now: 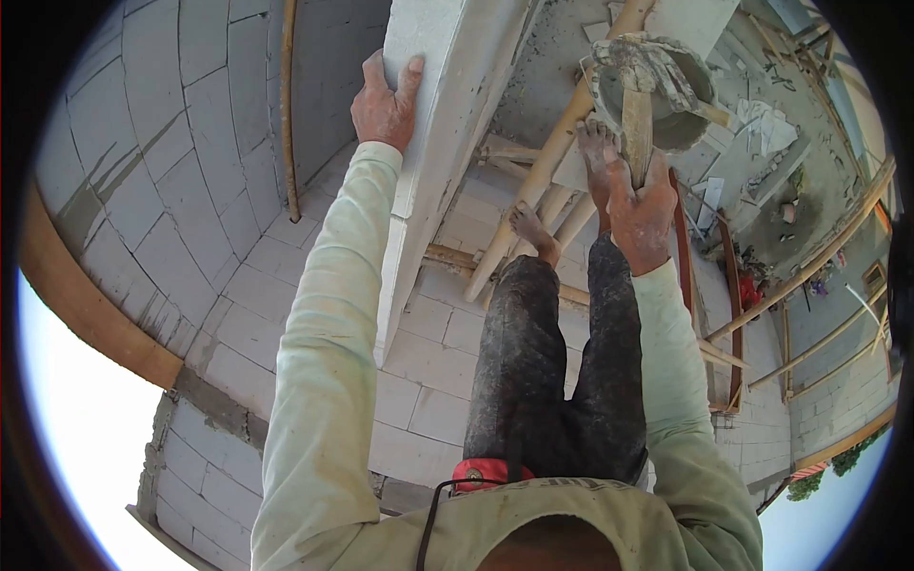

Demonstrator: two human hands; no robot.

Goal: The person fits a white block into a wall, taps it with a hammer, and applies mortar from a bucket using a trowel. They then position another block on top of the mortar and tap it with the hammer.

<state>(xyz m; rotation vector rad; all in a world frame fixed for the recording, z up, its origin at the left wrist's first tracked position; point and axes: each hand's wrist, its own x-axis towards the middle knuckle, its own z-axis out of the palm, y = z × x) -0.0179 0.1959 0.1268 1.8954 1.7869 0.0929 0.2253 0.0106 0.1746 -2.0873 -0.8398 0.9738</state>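
My left hand [384, 109] grips the edge of a long pale grey block column [424, 124], thumb on its near face and fingers at its left side. In my right hand [643, 214] is the wooden handle of a mortar-caked tool [637, 119], whose grey-crusted head overlaps a bucket [700, 86]. The bucket is smeared with mortar and holds some grey mix. A second wooden handle [716, 114] sticks out over the bucket's right rim. The tool's exact kind is hidden under the mortar.
My bare feet [535, 233] rest by bamboo poles [519, 205] high above a rubble-strewn floor [747, 157]. A block wall [157, 162] stands at left, with an upright pole [288, 114] before it. More bamboo poles [809, 252] cross at right.
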